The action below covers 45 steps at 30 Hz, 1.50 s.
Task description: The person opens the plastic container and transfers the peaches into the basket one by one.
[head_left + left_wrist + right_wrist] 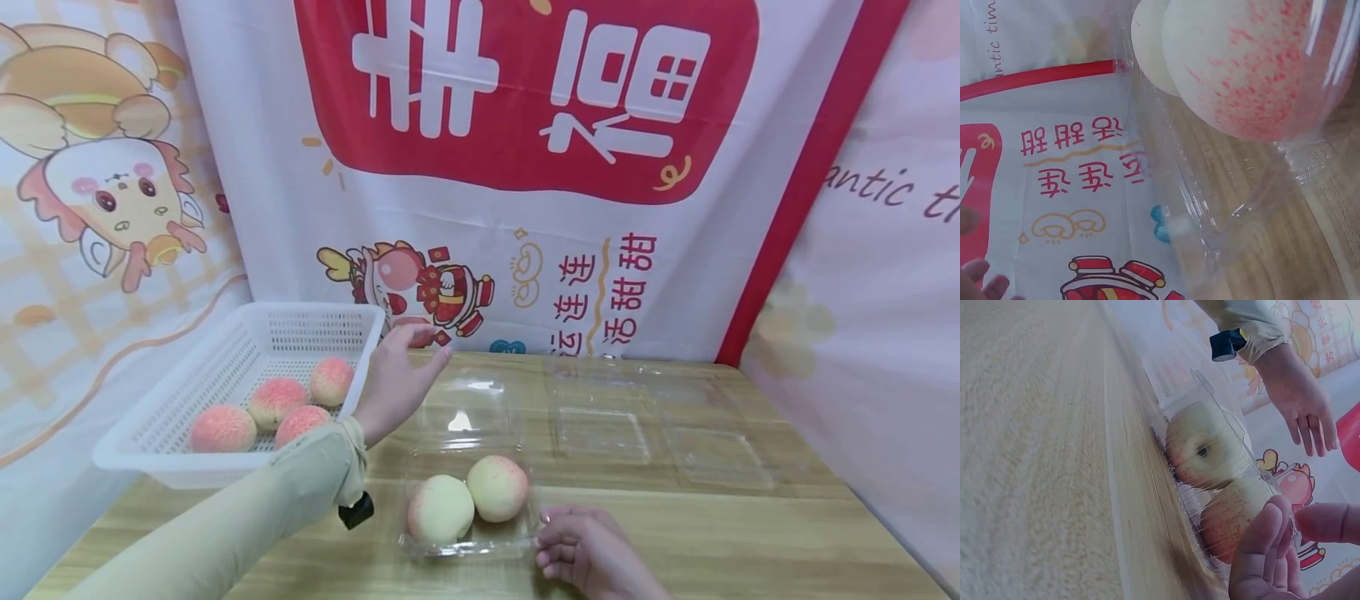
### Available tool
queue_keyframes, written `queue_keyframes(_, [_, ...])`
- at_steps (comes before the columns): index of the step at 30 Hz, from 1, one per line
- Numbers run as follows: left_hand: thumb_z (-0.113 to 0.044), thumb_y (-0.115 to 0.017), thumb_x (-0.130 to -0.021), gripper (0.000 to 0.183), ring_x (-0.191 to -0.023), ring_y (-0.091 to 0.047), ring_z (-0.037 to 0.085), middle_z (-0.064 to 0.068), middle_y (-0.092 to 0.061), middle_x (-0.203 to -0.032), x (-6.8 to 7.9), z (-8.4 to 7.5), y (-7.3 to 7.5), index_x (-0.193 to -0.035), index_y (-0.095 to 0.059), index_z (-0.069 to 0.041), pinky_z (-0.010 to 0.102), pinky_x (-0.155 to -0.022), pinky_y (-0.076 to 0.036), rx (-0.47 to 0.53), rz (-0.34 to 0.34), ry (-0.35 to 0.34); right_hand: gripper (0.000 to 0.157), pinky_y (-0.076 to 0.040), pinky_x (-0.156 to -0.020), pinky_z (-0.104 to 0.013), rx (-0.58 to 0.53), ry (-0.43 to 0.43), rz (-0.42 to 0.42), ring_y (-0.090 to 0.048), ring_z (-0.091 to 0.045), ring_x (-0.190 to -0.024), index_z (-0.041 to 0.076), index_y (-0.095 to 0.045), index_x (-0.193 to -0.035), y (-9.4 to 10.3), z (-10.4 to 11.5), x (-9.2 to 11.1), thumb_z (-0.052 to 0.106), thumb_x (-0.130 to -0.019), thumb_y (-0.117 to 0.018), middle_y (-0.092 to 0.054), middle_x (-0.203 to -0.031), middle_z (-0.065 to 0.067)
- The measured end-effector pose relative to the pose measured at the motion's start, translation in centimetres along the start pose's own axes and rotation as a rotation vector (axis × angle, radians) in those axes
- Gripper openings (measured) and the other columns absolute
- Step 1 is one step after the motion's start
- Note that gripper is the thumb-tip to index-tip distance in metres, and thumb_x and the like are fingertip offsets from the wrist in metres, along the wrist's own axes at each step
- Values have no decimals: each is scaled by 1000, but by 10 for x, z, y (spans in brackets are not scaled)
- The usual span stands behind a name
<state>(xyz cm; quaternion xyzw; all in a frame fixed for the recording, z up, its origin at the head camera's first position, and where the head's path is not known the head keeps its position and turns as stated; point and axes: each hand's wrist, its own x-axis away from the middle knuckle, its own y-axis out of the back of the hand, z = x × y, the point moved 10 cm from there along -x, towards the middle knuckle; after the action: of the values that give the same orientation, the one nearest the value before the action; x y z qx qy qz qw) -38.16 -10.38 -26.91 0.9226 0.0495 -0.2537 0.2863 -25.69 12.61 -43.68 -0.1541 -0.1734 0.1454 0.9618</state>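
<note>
A clear plastic clamshell box [468, 548] lies with its lid [468, 400] folded back on the wooden table. Two pale, pink-blushed peaches [498, 489] sit side by side in its base; the same peaches [1204, 447] show in the right wrist view. My right hand [588, 550] pinches the box's right rim between thumb and fingers. Raised between basket and lid, my left hand [397, 379] holds nothing, its fingers loosely extended. Only a few left fingertips [985, 278] enter the left wrist view, at the lower left corner.
A white perforated basket [180, 477] with several pink peaches [223, 428] stands at the left, partly behind my left sleeve. More clear plastic boxes [603, 433] lie open at the back right. A printed cloth [465, 200] hangs behind the table.
</note>
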Motion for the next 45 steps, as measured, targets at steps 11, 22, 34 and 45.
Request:
queue_keyframes(11, [-41,-70,-91,40,-113,-59,21,1,-64,-119,23,4,-24,-121,-63,-17,41,-97,-49,209,202,80,9,-55,-67,-26,-10,-18,37,-65,-15,-71,2,-60,-92,-4,-5,1,-1,-83,-62,-65,-79,-7])
queue_keyframes(22, [-32,-82,-81,42,-107,-63,24,2,-68,-111,64,16,-47,-115,-68,-12,35,-93,-52,404,302,173,8,-55,-70,-27,-28,-24,50,-65,-16,-72,2,-60,-91,-5,-5,1,-1,-84,-61,-65,-81,-8])
queue_keyframes(34, [-35,-82,-80,48,-109,-62,28,8,-67,-116,93,16,-73,-116,-66,-8,40,-94,-51,339,430,83,8,-54,-70,-27,-45,-31,40,-63,-16,-73,3,-59,-89,-3,-7,-1,-2,-82,-61,-63,-80,-7])
queue_keyframes(45, [-43,-84,-75,62,-102,-65,22,6,-68,-113,96,10,-96,-119,-66,-3,42,-90,-53,174,479,18,14,-55,-71,-26,-65,-21,46,-64,-15,-74,1,-58,-94,-4,-8,0,-1,-81,-62,-64,-83,-8])
